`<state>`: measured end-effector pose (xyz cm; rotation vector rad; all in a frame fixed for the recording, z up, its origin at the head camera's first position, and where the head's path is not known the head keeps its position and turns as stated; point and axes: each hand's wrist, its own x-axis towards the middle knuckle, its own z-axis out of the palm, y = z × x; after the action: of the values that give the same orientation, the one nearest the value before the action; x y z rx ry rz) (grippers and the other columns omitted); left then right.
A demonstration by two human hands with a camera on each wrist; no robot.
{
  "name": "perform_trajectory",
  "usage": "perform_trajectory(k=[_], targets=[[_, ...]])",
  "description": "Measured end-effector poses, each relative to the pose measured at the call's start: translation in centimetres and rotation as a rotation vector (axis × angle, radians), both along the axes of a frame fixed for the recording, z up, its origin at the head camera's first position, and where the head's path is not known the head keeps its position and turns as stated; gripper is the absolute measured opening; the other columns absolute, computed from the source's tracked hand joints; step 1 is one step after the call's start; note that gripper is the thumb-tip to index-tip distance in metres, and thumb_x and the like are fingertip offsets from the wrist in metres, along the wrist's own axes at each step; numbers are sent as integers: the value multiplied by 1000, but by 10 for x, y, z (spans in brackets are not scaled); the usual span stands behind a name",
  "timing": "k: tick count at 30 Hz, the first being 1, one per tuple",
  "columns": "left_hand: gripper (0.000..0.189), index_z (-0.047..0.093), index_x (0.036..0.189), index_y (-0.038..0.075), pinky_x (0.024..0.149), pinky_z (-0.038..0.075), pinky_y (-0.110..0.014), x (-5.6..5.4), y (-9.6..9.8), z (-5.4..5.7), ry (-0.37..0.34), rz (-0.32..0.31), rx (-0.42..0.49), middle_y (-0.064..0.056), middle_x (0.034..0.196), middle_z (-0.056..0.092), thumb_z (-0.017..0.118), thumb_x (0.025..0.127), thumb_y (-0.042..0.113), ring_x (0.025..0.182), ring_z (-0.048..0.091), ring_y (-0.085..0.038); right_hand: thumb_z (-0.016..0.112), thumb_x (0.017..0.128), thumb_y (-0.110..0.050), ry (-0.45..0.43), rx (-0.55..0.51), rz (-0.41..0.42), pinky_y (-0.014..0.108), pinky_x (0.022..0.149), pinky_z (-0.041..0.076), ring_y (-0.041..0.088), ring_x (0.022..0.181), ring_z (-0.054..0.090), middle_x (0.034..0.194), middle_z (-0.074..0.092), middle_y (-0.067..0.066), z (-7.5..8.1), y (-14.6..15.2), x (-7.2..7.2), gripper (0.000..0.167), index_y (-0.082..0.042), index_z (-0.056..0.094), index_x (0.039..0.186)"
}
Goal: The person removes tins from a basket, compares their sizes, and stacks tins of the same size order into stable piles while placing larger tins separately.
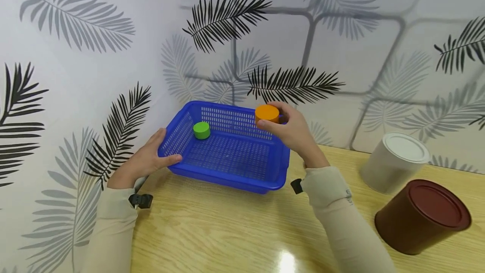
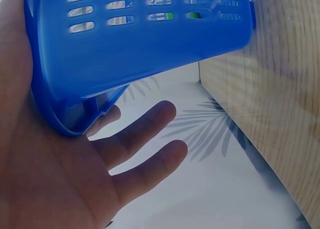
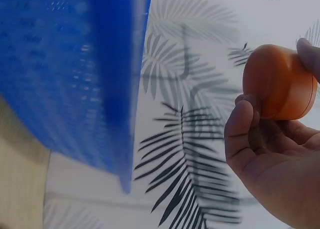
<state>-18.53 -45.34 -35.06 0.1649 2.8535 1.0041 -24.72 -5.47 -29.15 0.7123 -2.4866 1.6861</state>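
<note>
My left hand (image 1: 142, 163) holds the left front corner of a blue plastic basket (image 1: 227, 181), its thumb over the rim. In the left wrist view the rim lies against the palm, with the fingers (image 2: 145, 129) spread below it. My right hand (image 1: 293, 132) grips a short orange cylinder (image 1: 267, 114) between thumb and fingers, up over the basket's back right rim. From the right wrist, the orange cylinder (image 3: 280, 81) shows a smooth, rounded edge. A short green cylinder (image 1: 201, 130) sits inside the basket at its back left corner.
A white lidded tub (image 1: 395, 162) stands at the right near the wall. In front of it is a dark brown lidded tub (image 1: 422, 216). The wood-grain table (image 1: 212, 226) meets a leaf-patterned wall covering (image 1: 341, 54) behind and to the left.
</note>
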Motion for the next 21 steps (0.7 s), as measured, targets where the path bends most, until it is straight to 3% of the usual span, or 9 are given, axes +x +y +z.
perform_trajectory(k=[11,16,21], targets=[[118,-7,161,3,114,11,-68,-2,1,-8,-1,-10,-22,-21,166,-9,68,90,59,151,-3,-44,76,92,-38,-84,-36,-187,26,85,49,26,106,56,129,60,14,-53,78,9,69,-9,48,147],[116,-8,161,5,114,11,-68,-2,-2,-6,-2,-11,-31,-20,167,-10,67,90,58,151,-4,-43,76,92,-37,-118,-6,-276,33,90,46,31,117,50,134,56,20,-78,107,1,71,-2,46,146],[116,-9,161,6,113,11,-69,-1,-3,-2,-2,-11,-25,-21,166,-11,68,91,57,151,-4,-43,74,95,-31,-195,19,-251,45,100,40,36,127,45,139,51,24,-96,127,-8,73,4,38,148]])
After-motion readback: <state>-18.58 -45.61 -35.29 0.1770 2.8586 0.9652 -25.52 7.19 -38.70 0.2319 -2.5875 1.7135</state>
